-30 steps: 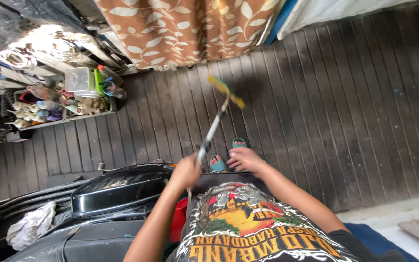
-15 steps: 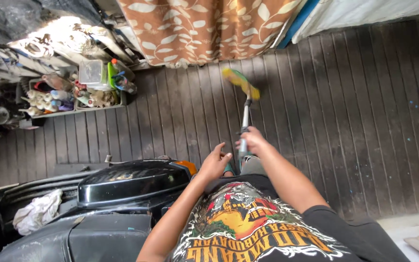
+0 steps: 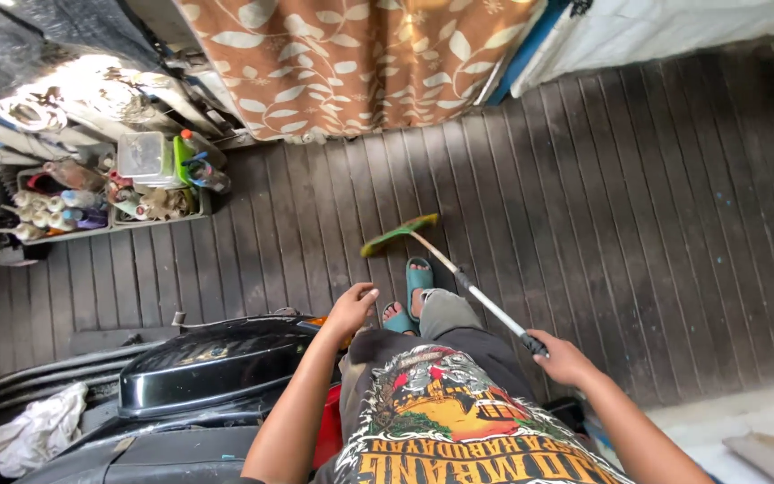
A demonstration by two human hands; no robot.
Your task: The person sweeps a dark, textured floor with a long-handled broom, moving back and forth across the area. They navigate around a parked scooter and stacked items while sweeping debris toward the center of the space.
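Observation:
My right hand (image 3: 564, 358) grips the dark end of a long-handled broom (image 3: 459, 274) at my right side. The pale handle slants up and left to a green and yellow head (image 3: 398, 235) resting on the dark wooden plank floor (image 3: 656, 197) just ahead of my feet in teal sandals (image 3: 409, 298). My left hand (image 3: 351, 307) is empty, fingers loosely spread, hovering by the front edge of a black motorcycle body (image 3: 217, 363).
A tray of bottles, containers and clutter (image 3: 109, 193) stands at the left wall. A brown leaf-patterned curtain (image 3: 351, 63) hangs at the far side. A white rag (image 3: 36, 432) lies on the motorcycle at lower left. A pale mat (image 3: 745, 421) lies at lower right.
The broom passed from my left hand to my right. My right hand swung it out to the right, and the head dropped from mid-air to the floor near my feet.

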